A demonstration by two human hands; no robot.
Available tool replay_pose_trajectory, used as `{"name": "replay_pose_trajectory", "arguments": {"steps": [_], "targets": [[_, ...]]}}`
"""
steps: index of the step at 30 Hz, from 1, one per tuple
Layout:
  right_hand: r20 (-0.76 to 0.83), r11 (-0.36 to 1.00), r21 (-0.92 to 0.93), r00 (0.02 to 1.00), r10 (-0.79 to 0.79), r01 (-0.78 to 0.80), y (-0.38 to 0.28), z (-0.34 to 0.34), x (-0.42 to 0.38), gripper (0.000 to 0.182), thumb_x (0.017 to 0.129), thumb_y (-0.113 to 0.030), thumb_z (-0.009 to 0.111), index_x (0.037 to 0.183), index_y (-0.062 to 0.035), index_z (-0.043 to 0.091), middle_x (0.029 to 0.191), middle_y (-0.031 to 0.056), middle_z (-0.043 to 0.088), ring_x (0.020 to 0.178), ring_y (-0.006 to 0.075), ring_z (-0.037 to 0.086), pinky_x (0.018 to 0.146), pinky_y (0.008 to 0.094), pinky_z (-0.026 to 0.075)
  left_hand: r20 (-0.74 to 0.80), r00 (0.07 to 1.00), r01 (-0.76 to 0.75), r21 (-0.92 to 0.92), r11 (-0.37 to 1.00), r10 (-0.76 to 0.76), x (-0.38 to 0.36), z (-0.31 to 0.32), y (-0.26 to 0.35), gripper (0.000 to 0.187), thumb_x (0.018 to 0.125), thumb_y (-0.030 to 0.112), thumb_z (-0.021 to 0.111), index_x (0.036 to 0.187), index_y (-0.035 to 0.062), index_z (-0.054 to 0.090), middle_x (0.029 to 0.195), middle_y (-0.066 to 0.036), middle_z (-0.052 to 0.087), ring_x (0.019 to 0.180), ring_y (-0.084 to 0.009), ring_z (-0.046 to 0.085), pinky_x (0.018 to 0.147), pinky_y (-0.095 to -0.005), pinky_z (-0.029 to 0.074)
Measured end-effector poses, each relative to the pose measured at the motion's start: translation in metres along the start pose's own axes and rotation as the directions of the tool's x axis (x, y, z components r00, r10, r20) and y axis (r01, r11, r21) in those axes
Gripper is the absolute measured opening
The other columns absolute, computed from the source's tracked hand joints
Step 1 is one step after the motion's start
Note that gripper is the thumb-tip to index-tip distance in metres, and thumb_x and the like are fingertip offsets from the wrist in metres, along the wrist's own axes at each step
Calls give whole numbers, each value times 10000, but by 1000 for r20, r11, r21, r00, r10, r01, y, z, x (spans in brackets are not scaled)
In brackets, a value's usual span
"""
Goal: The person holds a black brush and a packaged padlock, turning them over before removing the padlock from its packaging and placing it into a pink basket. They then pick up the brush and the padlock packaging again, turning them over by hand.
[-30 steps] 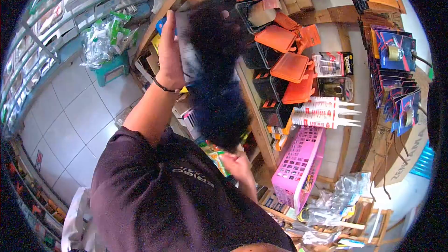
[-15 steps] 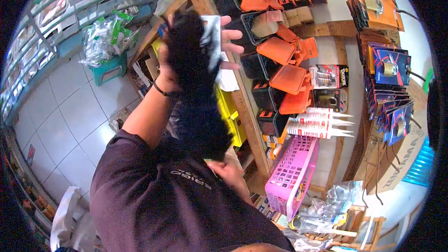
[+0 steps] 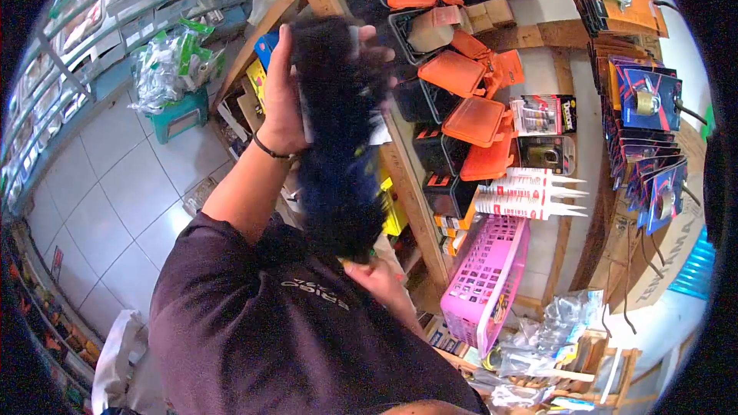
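Observation:
My left hand (image 3: 283, 111), with a dark band at its wrist, is raised palm toward me, thumb on one side and fingers on the other. Between them lies a pale flat package (image 3: 307, 121), of which only bits of the edge show. A black fluffy duster (image 3: 338, 146), blurred by motion, covers most of the package and palm. Lower down, my right hand (image 3: 378, 278) is closed near the duster's lower end, around what seems to be its handle, mostly hidden.
A wooden shelf (image 3: 419, 207) holds black bins with orange lids (image 3: 474, 121). Sealant tubes (image 3: 515, 204) lie above a pink basket (image 3: 483, 284). Carded padlocks (image 3: 647, 104) hang at the right. A green stool (image 3: 177, 119) with bagged goods stands on the tiled floor.
The duster has swept right across the left palm, uncovering the thumb and hiding most of the package. My right hand stays at about the same place.

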State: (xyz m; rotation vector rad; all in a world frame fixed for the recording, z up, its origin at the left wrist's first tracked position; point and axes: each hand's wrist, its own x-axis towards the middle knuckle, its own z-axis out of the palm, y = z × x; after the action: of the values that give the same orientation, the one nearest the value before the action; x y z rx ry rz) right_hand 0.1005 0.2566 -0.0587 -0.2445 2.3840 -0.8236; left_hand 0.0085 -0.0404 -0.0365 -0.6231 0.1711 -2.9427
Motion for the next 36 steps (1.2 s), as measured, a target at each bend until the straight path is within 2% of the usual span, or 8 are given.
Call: {"name": "replay_pose_trajectory", "arguments": {"steps": [5, 13, 14, 16, 24, 28, 34, 36], "targets": [[92, 937, 224, 963, 255, -269, 2, -20, 5, 315, 753, -301, 596, 704, 9, 571, 609, 14, 549, 576, 104, 503, 542, 284, 420, 329, 944, 127, -271, 954, -32, -4, -47, 11, 665, 798, 558, 316, 1189, 24, 375, 1110, -156, 484, 969, -324, 500, 832, -434, 407], [29, 970, 155, 983, 184, -186, -9, -17, 5, 251, 780, -215, 562, 702, 21, 596, 608, 19, 572, 562, 54, 504, 523, 234, 411, -213, 975, -58, 27, 998, 63, 0, 3, -4, 736, 775, 602, 316, 1178, -11, 382, 1110, -182, 479, 941, -301, 517, 842, -406, 403], [64, 949, 181, 966, 250, -257, -5, -18, 6, 265, 767, -241, 577, 724, 20, 605, 605, 24, 569, 560, 67, 506, 517, 250, 412, 327, 944, 64, -292, 954, 37, 4, -19, 2, 719, 782, 594, 314, 1162, -10, 411, 1119, -177, 478, 951, -274, 518, 873, -365, 387], [48, 955, -109, 959, 281, -274, -18, -7, -3, 303, 745, -282, 600, 726, 20, 607, 606, 26, 568, 562, 82, 509, 521, 263, 413, -277, 955, -91, 67, 994, 106, 4, 0, -10, 735, 773, 599, 329, 1176, -13, 388, 1122, -182, 472, 975, -293, 498, 873, -392, 383], [-34, 963, -147, 974, 223, -226, -14, -19, -6, 329, 764, -296, 567, 630, 5, 575, 516, 0, 512, 469, 82, 457, 444, 266, 366, 271, 963, 109, -383, 917, -2, 5, -43, -8, 747, 759, 581, 380, 1208, -12, 325, 1111, -193, 467, 951, -342, 497, 796, -494, 409], [-187, 951, -256, 956, -224, 173, 11, 3, -9, 348, 775, -296, 569, 586, -7, 526, 497, 3, 492, 458, 100, 446, 463, 279, 377, 124, 989, 71, 55, 996, -78, 12, -24, -19, 697, 782, 550, 363, 1220, 9, 317, 1121, -180, 468, 942, -344, 503, 796, -480, 413], [-66, 943, -159, 956, 284, -291, -33, -12, -22, 328, 777, -298, 566, 658, 7, 585, 568, 16, 549, 533, 83, 483, 496, 259, 397, -283, 958, -37, 10, 999, 38, 8, 6, -21, 693, 790, 582, 297, 1144, -1, 424, 1081, -166, 503, 966, -281, 507, 839, -425, 402], [-101, 991, -116, 993, 60, -72, -35, -12, -21, 198, 793, -180, 550, 636, -61, 570, 490, -50, 473, 412, 43, 407, 372, 205, 277, 95, 994, 53, 62, 997, -58, 8, -19, -18, 806, 750, 648, 262, 1196, -19, 341, 1128, -174, 469, 955, -341, 499, 814, -477, 397]]}}
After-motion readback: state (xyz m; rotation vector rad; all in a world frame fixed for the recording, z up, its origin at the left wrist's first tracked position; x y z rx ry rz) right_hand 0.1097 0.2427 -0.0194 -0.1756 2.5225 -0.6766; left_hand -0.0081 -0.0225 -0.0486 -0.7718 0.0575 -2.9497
